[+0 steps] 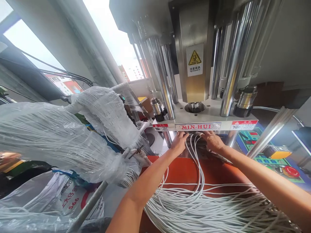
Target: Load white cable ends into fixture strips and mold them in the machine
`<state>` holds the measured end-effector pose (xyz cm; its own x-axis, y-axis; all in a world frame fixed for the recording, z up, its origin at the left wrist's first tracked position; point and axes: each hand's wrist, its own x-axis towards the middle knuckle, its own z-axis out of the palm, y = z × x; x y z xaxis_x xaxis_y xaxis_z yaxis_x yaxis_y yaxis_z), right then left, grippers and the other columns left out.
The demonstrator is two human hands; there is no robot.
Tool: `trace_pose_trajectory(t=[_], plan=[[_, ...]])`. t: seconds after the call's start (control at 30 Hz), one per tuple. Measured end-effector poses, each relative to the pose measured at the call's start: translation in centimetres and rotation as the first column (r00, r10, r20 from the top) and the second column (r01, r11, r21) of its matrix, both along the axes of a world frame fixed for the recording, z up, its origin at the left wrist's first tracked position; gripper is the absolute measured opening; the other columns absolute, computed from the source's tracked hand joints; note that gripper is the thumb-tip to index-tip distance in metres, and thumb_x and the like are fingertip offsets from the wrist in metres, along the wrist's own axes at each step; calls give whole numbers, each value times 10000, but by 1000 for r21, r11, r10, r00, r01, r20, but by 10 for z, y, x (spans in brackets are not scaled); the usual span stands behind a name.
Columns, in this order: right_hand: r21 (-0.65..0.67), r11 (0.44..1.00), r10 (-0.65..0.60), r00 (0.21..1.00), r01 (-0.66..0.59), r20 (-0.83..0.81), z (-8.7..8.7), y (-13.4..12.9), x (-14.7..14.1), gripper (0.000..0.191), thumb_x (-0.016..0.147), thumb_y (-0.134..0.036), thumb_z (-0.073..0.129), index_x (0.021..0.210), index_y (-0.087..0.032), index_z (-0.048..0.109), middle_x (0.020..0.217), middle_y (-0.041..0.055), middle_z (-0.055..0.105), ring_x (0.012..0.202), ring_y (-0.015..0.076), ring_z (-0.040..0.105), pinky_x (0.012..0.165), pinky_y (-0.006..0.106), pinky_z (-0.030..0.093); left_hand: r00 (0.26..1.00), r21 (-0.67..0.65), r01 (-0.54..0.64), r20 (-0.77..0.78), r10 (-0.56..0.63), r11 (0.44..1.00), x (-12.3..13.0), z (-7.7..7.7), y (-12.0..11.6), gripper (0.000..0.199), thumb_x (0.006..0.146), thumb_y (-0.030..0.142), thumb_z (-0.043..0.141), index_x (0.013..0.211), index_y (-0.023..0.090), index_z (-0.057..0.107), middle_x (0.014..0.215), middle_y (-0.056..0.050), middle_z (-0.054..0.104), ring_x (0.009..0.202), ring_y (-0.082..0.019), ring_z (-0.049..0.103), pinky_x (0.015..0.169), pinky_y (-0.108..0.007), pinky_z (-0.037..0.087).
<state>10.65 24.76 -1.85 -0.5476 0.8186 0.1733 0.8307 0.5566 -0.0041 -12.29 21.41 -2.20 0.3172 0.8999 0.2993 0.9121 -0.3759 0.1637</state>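
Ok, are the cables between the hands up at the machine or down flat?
Up: the white cables rise from the pile to just below the MIN-HUI plate, between the left hand and right hand. Seating: cannot tell.

The head view looks forward and down at a press (pixel 197 88) close by

Work surface (pixel 178 170): orange-red, slightly glossy, showing just below the frame's centre.
White cables (pixel 206 207): a thick spread lying on it, bottom centre to lower right, several strands curving up toward the centre.
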Motion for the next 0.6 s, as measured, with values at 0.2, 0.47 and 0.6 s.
trace_pose_trajectory(t=[0.2, 0.47, 0.6], plan=[[3, 999, -32, 995, 32, 98, 2, 4, -23, 668, 804, -36, 449, 1412, -313, 440, 1180, 173, 575, 1072, 325, 537, 734, 390, 530, 998, -15, -59, -18, 59, 998, 4, -6, -3, 726, 729, -33, 476, 1396, 240, 396, 1248, -94, 496, 1117, -244, 517, 915, -366, 501], [-23, 998, -58, 998, 59, 39, 17, -8, -19, 630, 767, -25, 506, 1367, -216, 493, 1326, 189, 526, 1230, 318, 478, 879, 425, 501, 969, -9, -56, 240, 56, 998, 20, 47, -72, 487, 879, 100, 437, 1361, 170, 453, 1205, -134, 598, 1195, -247, 517, 1025, -417, 467], [53, 999, -3, 996, 8, -93, 1, -59, 45, 664, 793, -26, 465, 1426, -215, 400, 1532, 128, 297, 1387, 275, 291, 969, 423, 464, 858, 235, -39, 507, -88, 971, 2, 55, -210, 458, 921, 176, 400, 1325, 374, 487, 1192, -30, 651, 1109, -214, 607, 959, -423, 540]])
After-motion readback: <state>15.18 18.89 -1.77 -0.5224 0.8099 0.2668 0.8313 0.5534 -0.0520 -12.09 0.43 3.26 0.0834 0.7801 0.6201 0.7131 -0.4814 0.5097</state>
